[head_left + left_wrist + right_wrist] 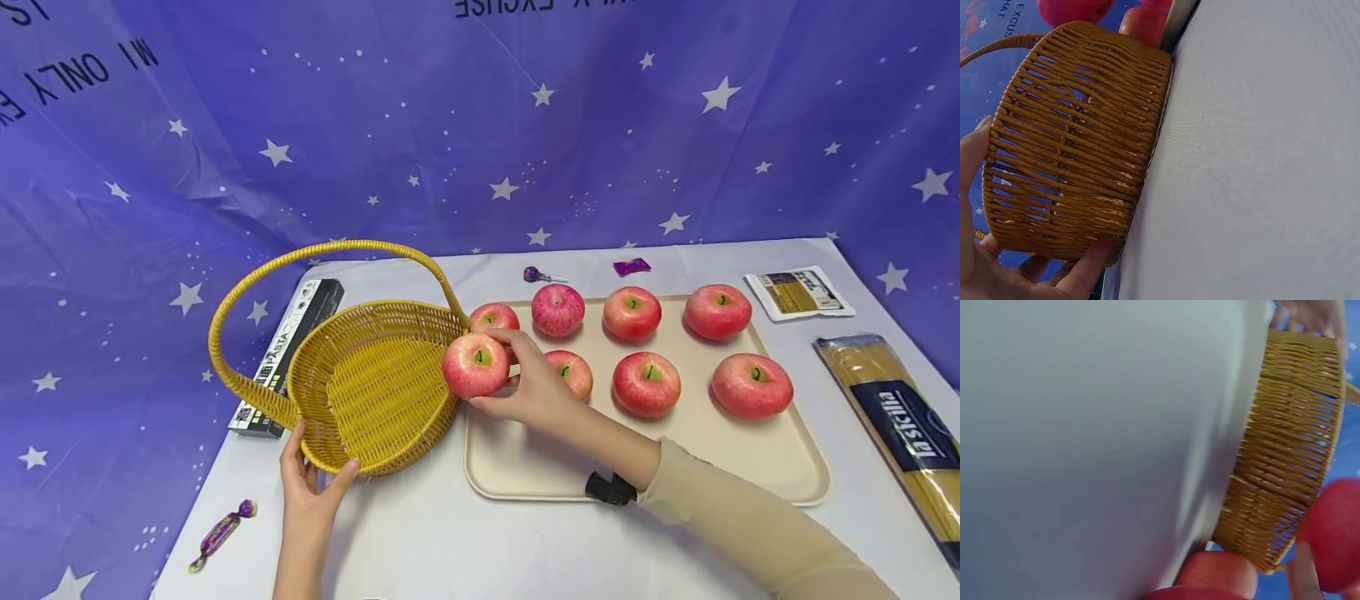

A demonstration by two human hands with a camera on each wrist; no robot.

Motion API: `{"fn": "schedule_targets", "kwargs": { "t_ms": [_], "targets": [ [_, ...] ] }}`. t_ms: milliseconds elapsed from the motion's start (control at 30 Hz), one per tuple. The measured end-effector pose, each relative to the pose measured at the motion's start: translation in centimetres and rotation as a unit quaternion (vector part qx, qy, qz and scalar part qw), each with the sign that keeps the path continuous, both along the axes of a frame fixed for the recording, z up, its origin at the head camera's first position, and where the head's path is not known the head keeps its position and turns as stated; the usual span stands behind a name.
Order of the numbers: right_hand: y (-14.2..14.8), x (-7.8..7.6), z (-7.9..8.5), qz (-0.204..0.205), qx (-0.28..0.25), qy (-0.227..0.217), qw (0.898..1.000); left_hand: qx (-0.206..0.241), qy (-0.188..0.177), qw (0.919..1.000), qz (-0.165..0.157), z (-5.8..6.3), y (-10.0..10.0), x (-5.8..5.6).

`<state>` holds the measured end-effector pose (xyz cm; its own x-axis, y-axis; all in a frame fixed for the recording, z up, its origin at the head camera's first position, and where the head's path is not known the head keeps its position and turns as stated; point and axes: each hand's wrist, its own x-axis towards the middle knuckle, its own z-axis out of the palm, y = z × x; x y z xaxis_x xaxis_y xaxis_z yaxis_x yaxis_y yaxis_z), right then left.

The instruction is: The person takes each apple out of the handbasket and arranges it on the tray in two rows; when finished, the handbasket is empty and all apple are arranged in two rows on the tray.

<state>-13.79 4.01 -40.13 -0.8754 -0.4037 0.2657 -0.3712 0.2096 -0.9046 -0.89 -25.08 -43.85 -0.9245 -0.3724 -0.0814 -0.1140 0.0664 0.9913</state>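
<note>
My right hand [536,379] holds a red apple [476,365] at the right rim of the yellow wicker basket [390,392]. In the right wrist view that apple [1335,534] shows beside the basket's woven side [1279,444]. My left hand [311,492] grips the basket's near-left edge, thumb toward the front and fingers at the handle's foot. The left wrist view shows its fingers [1088,269] against the wicker wall [1079,144]. Inside, the basket holds nothing. Several more apples [647,384] sit in two rows on a beige tray [525,483].
Behind the basket lies a black-and-white pasta box [281,367]. A wrapped candy [222,536] is at front left; a lollipop [534,274] and a purple sweet [632,267] lie behind the tray. At right are a flat packet [799,293] and a spaghetti bag [896,425].
</note>
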Motion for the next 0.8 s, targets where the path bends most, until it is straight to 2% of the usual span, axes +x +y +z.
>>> {"fn": "schedule_targets", "kwargs": {
  "t_ms": [100,233,333,500,667,800],
  "targets": [
    [0.8,-0.2,-0.1,-0.016,0.044,0.009,0.999,0.000,0.001,1.0000,-0.001,0.0,0.0,0.0],
    [1.6,-0.2,0.1,-0.023,0.122,0.013,0.992,0.002,-0.001,1.0000,-0.001,0.0,0.0,0.0],
    [1.9,-0.2,0.3,-0.016,0.179,0.023,0.983,0.002,-0.003,1.0000,-0.001,0.1,0.1,0.0],
    [1.7,-0.3,0.6,-0.005,0.268,0.035,0.963,-0.001,-0.003,1.0000,-0.003,0.1,0.1,0.0],
    [1.1,-0.3,0.7,0.011,0.315,0.025,0.949,-0.001,-0.006,1.0000,-0.001,0.1,0.1,0.0],
    [0.7,-0.3,0.5,0.016,0.324,0.027,0.945,0.000,-0.010,1.0000,0.000,0.2,0.0,0.0]
  ]
}}
